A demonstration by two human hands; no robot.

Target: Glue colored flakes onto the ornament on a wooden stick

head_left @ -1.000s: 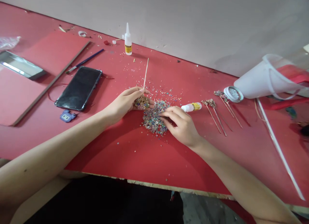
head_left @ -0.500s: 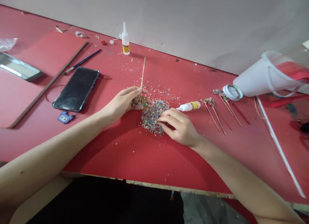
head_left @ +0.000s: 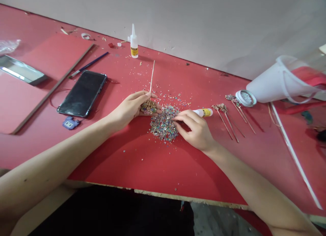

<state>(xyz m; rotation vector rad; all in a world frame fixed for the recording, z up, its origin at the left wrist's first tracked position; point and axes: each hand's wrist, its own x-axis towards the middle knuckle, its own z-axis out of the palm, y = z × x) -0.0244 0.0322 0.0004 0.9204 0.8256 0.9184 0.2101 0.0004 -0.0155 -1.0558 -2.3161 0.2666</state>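
My left hand (head_left: 124, 110) is closed on a gold-coloured hairpin (head_left: 148, 108), its ornate, colour-flecked head by my fingers and its long thin stem pointing up and away. Just right of it lies a pile of small shiny multicoloured chips (head_left: 163, 129) on the red table. At the pile's right edge my right hand (head_left: 196, 129) has thumb and fingertips pinched together; whatever is between them is too small to make out. Behind that hand a glue bottle (head_left: 206, 112) with a yellow label lies on its side, its nozzle hidden.
Several more hairpins (head_left: 223, 109) lie to the right, near a tipped white bucket (head_left: 267, 81). A second glue bottle (head_left: 134, 51) stands by the wall. On the left are a phone (head_left: 83, 93), a paintbrush (head_left: 89, 64), a board (head_left: 54, 83) and a shallow tray (head_left: 38, 80).
My right hand has shifted slightly right over the chips, covering the lying glue bottle's nozzle. My left hand keeps hold of the hairpin in nearly the same place.
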